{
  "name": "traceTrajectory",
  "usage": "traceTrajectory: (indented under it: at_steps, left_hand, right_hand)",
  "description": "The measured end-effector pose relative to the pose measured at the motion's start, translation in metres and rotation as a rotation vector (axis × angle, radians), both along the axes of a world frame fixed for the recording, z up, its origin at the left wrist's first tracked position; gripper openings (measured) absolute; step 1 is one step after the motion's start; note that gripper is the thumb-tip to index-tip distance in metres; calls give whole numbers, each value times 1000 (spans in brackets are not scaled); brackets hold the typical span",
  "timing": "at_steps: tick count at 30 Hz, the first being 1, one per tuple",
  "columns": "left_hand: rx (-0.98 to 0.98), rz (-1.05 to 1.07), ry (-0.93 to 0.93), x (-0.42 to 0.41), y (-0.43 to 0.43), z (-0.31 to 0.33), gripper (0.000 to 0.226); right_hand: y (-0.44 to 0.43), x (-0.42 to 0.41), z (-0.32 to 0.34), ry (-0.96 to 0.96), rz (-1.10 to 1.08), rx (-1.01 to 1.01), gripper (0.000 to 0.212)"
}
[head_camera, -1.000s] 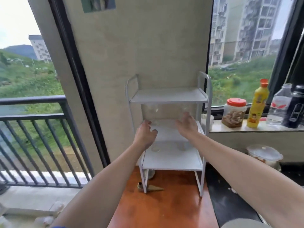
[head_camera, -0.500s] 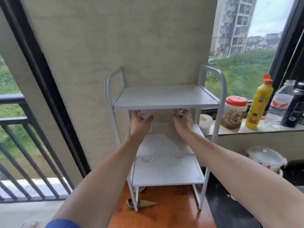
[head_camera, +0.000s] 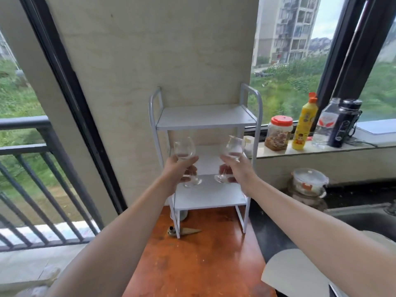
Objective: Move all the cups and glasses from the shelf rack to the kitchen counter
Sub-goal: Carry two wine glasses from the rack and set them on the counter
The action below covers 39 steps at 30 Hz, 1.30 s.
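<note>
While both my arms reach forward over the orange-brown wooden tabletop, I have a stemmed wine glass in each hand, held in the air in front of the white three-tier shelf rack. The rack stands at the far end of the tabletop against a beige wall; its top shelf and lowest shelf show bare white surface, and the middle tier is partly hidden behind the glasses. To the right of the tabletop runs the dark kitchen counter, with open black surface just beside the rack's right legs. Further right a lidded glass container sits on that counter, and a sink edge shows at the far right. On the windowsill stand a red-lidded jar, a yellow squeeze bottle, a clear water bottle and a dark flask. To the left is a balcony railing.

My left hand is curled closed around the stem of the left wine glass, bowl upright above my fingers, foot below them. My right hand grips the right wine glass the same way, tilted slightly rightward. The two glasses are near each other but apart, level with the rack's middle tier. A small brown cone-shaped object lies by the rack's front left leg.
</note>
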<state>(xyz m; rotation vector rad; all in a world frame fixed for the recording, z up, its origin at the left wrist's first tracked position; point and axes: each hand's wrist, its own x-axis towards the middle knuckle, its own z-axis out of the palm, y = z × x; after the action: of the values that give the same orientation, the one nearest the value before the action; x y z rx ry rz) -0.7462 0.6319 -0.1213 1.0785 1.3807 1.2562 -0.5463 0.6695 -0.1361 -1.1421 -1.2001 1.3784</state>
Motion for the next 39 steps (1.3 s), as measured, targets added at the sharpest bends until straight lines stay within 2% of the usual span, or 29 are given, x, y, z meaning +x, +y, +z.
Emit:
traceTrajectory:
  at_steps: [7, 15, 22, 32, 39]
  left_hand:
    - [-157, -235, -45, 57, -83, -10, 47]
    - [-259, -528, -47, 194, -131, -32, 37]
    - [-304, -829, 24, 377, -185, -42, 33]
    - [-353, -1183, 58, 672, -303, -65, 28]
    - [-346, -1404, 128, 828, -362, -70, 31]
  right_hand:
    - [-98, 80, -11, 21, -25, -161, 39]
    - [-205, 230, -34, -6, -285, -226, 34]
    - [-323, 392, -47, -26, -558, -243, 36]
    - [-507, 643, -66, -40, -901, -320, 20]
    - [-599, 768, -75, 0, -1128, -343, 32]
